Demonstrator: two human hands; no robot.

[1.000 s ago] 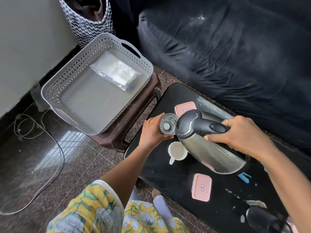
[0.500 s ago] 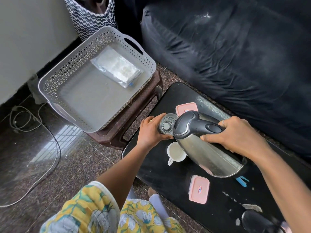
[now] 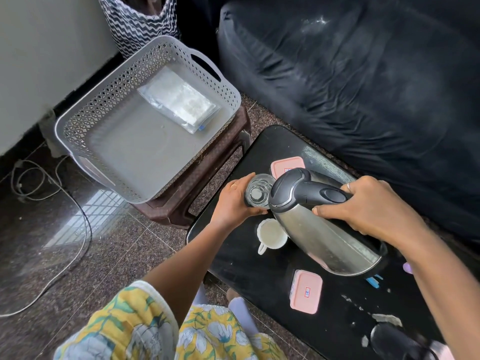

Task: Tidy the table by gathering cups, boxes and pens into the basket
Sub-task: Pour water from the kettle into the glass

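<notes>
My left hand (image 3: 235,201) grips a clear glass (image 3: 257,190) at the left edge of the black table (image 3: 244,263). My right hand (image 3: 363,206) holds the black handle of a steel kettle (image 3: 319,229), tilted with its spout against the glass. A white cup (image 3: 271,235) stands on the table just below the glass. One pink box (image 3: 287,166) lies behind the kettle, another pink box (image 3: 306,292) lies nearer me. The grey basket (image 3: 104,120) sits on a brown stool (image 3: 207,178) to the left, with a clear plastic packet (image 3: 179,102) inside.
A dark sofa (image 3: 363,87) runs along the table's far side. A zigzag-patterned bag (image 3: 137,22) stands behind the basket. White cables (image 3: 52,193) trail over the floor at left. A blue item (image 3: 374,280) and a black round object (image 3: 394,341) lie at the table's right end.
Both hands hold the same grip on glass and kettle. The view has shifted slightly; the kettle stays tilted at the glass.
</notes>
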